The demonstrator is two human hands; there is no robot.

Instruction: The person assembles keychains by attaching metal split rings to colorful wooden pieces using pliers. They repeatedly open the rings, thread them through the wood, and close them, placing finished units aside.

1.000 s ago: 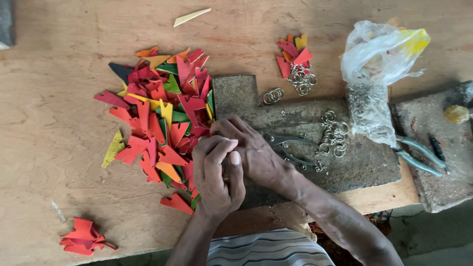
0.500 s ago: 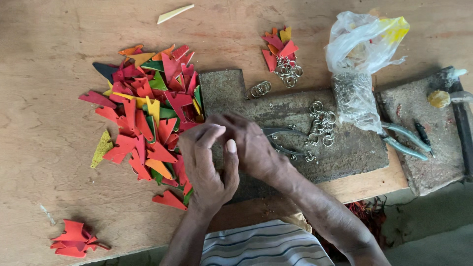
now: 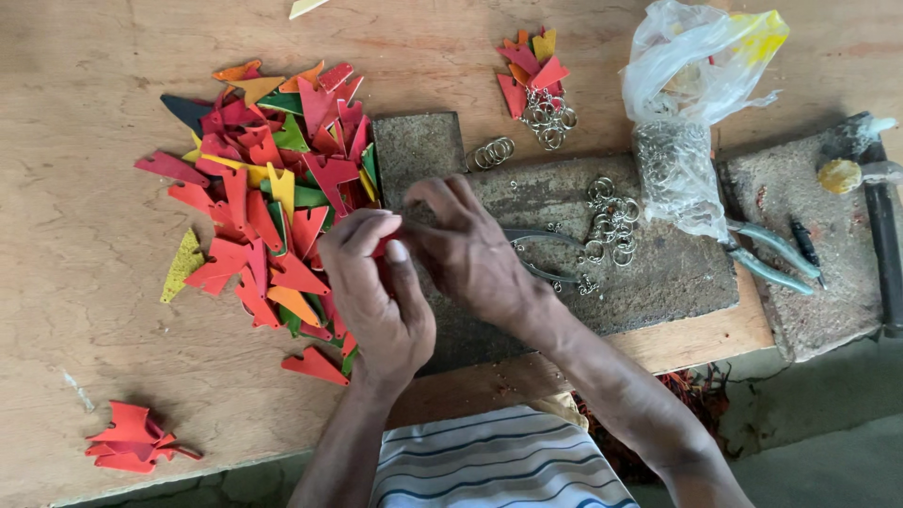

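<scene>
Matt wooden table (image 3: 85,235); rough, gritty stone slab (image 3: 649,273); shiny metal rings (image 3: 611,226); crinkled glossy plastic bag (image 3: 691,75); flat, matt coloured cut-outs (image 3: 273,198), leather-like.

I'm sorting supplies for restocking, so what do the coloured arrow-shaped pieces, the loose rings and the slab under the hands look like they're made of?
Coloured arrow-shaped flat pieces: probably leather or stiff felt; matte, clean-cut edges. Small silver split rings: metal, shiny grey glint. Dark grey rectangular slab: likely stone or concrete; rough, speckled, pitted surface. Clear bag: thin plastic, crinkled and see-through.
</scene>
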